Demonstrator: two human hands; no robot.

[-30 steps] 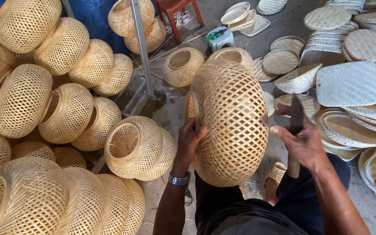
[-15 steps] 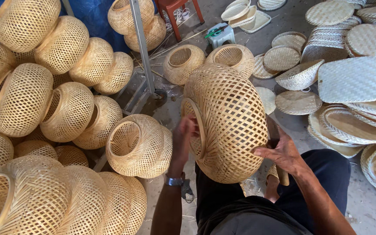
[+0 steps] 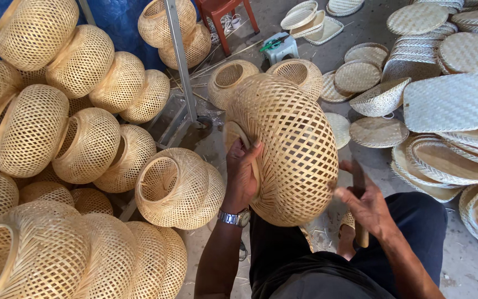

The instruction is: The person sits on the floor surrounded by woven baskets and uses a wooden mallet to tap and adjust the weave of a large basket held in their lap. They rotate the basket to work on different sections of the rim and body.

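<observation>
Woven shade at frame centre, tilted on its side, opening toward the left. Bulbous, open lattice of pale bamboo strips, tighter weave near the rim; nothing visible inside.

Left hand: fingers curled over the shade's rim, thumb outside, closed on the rim. Metal watch on that wrist.

Right hand: lower right of the shade, fingers half curled around a dark stick-like tool, fingertips blurred near the shade's wall. Can't tell if they touch the weave.

Left half of frame: stacked pile of same-type shades, round, hollow, same lattice. One nearest lies just left of the left hand, mouth open, empty.

Upper right: flat woven trays, round and rectangular, greyer and denser weave, stacked on the concrete floor. Red stool top centre.
</observation>
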